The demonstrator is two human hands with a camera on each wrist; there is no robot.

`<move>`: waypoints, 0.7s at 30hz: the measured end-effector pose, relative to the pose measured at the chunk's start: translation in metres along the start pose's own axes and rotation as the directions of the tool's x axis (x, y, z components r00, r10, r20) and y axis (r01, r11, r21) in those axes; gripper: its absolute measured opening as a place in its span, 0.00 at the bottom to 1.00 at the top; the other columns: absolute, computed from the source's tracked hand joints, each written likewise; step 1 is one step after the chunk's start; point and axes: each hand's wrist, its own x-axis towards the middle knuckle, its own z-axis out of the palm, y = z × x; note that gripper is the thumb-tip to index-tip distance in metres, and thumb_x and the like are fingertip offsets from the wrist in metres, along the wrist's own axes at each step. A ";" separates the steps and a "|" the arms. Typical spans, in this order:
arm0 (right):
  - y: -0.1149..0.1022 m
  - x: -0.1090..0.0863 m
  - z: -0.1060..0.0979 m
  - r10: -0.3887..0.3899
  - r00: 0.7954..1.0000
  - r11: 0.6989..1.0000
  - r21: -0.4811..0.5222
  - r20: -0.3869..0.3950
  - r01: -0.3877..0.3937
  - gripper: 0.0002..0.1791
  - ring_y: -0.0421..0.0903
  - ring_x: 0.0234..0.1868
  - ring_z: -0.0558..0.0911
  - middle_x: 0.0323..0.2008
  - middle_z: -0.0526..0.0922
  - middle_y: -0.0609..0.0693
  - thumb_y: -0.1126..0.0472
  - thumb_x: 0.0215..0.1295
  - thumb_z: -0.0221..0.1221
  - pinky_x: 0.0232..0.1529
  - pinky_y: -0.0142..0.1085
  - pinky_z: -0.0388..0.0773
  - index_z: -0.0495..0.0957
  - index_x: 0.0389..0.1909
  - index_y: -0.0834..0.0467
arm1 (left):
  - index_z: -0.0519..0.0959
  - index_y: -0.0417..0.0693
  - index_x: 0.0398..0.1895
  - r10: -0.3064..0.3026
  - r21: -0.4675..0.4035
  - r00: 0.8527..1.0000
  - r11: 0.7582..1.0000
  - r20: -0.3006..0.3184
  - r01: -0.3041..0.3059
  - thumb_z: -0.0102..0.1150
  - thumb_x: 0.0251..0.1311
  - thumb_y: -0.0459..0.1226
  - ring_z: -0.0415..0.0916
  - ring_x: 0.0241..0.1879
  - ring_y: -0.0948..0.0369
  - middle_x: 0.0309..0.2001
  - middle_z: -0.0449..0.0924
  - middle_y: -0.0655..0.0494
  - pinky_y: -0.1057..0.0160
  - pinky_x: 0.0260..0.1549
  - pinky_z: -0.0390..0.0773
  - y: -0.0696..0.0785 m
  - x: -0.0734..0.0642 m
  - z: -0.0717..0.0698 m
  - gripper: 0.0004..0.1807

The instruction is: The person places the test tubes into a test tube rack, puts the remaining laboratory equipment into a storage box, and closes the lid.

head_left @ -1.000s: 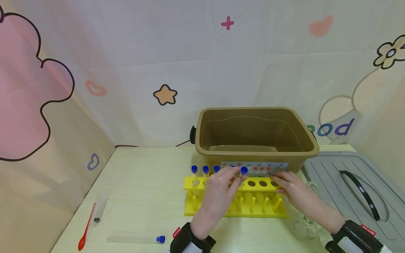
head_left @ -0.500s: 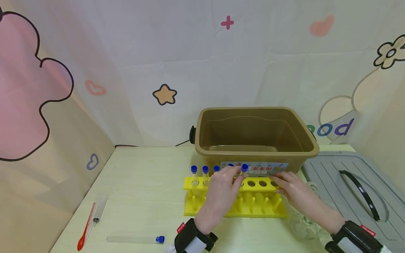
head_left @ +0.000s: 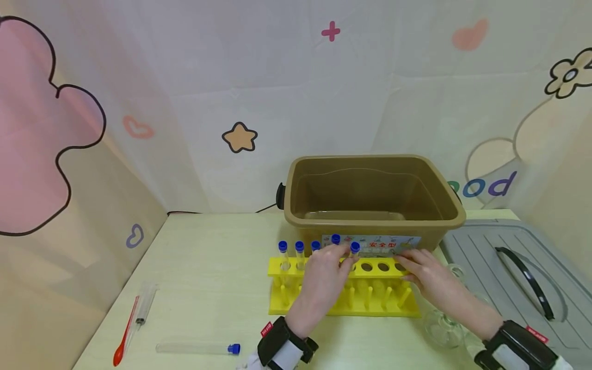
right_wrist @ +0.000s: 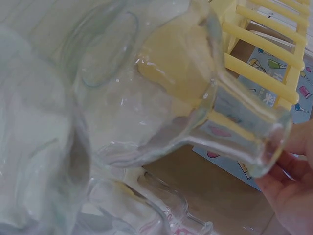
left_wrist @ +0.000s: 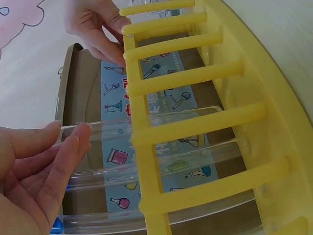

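Observation:
A yellow test tube rack (head_left: pixel 344 311) stands before the brown bin, with several blue-capped test tubes (head_left: pixel 299 247) upright in its left part. My left hand (head_left: pixel 319 280) pinches the upper part of a clear test tube (left_wrist: pixel 110 131) between thumb and fingers. That tube's blue cap (head_left: pixel 354 247) shows just above the fingers, and its lower part stands within the rack. My right hand (head_left: pixel 430 272) grips the right end of the rack's top bar, thumb in front. A glass flask (right_wrist: pixel 166 83) sits close by the right wrist and partly covers that hand in the right wrist view.
Behind the rack is a brown bin (head_left: pixel 333 224). A grey lid (head_left: pixel 481 252) with a black handle lies at the right. On the left side lie a capped test tube (head_left: pixel 194 349), a syringe (head_left: pixel 147 303) and a red spoon (head_left: pixel 119 354).
My left hand has shifted slightly, and the blue cap of the neighbouring tube behind its fingers is now more visible. My right hand keeps its place on the rack.

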 end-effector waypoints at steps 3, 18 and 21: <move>0.001 0.000 0.001 -0.017 1.000 1.000 -0.002 -0.016 0.016 0.23 0.54 0.37 0.74 0.39 0.76 0.60 0.73 0.38 0.69 0.35 0.42 0.75 0.77 0.41 0.69 | 0.82 0.42 0.31 -0.023 0.000 1.000 1.000 0.011 0.023 0.62 0.54 0.35 0.62 0.15 0.72 0.27 0.79 0.56 0.78 0.10 0.61 -0.001 0.000 0.002 0.05; 0.001 0.000 0.003 -0.021 0.999 1.000 -0.002 -0.031 0.021 0.24 0.53 0.37 0.74 0.39 0.75 0.59 0.73 0.38 0.69 0.35 0.41 0.76 0.77 0.42 0.70 | 0.82 0.42 0.29 -0.105 0.064 0.994 0.993 0.031 0.103 0.63 0.53 0.36 0.63 0.15 0.71 0.24 0.78 0.56 0.77 0.10 0.60 0.002 0.001 0.006 0.06; 0.001 -0.001 0.003 -0.025 0.999 1.000 -0.003 -0.035 0.025 0.24 0.53 0.37 0.74 0.39 0.76 0.59 0.73 0.38 0.69 0.35 0.41 0.76 0.77 0.43 0.70 | 0.82 0.42 0.27 -0.119 0.065 0.992 0.991 0.029 0.117 0.62 0.54 0.36 0.61 0.13 0.71 0.22 0.77 0.56 0.77 0.09 0.59 0.002 0.001 0.007 0.06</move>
